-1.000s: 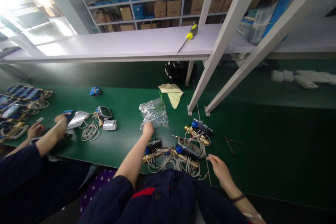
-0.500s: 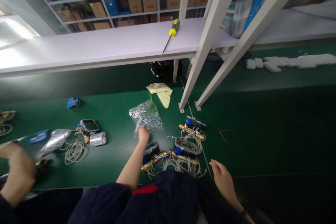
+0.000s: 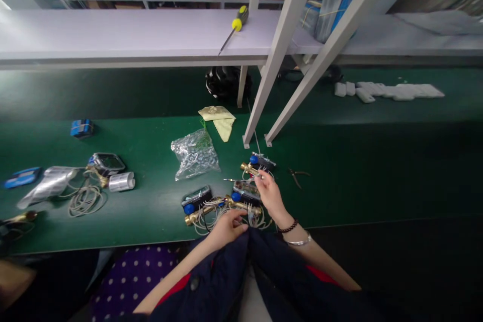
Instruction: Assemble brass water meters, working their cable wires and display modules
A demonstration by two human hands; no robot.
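My left hand (image 3: 226, 227) is at the table's front edge with its fingers curled over the grey cables (image 3: 211, 222); what they hold, if anything, is hidden. My right hand (image 3: 269, 193) has thumb and fingers pinched together beside the rear meter's brass pipe (image 3: 249, 168); I cannot make out what is between them. Several brass meters with black display boxes and blue caps lie around my hands: one front-left display (image 3: 196, 196) and another partly behind the right hand (image 3: 246, 190). A thin pointed tool (image 3: 229, 179) lies left of the right fingers.
Behind lie a clear bag of small parts (image 3: 196, 155) and a yellow cloth (image 3: 222, 119). Pliers (image 3: 297, 177) are at right, near the white posts (image 3: 277, 60). A screwdriver (image 3: 236, 25) rests on the shelf (image 3: 151, 35). Another meter (image 3: 107, 162) sits left. A co-worker's blurred arm shows lower left.
My left hand has left the bag and come to the front cables. My right hand has moved in from the right edge to the meters. The view has shifted, and the co-worker's hand has dropped lower.
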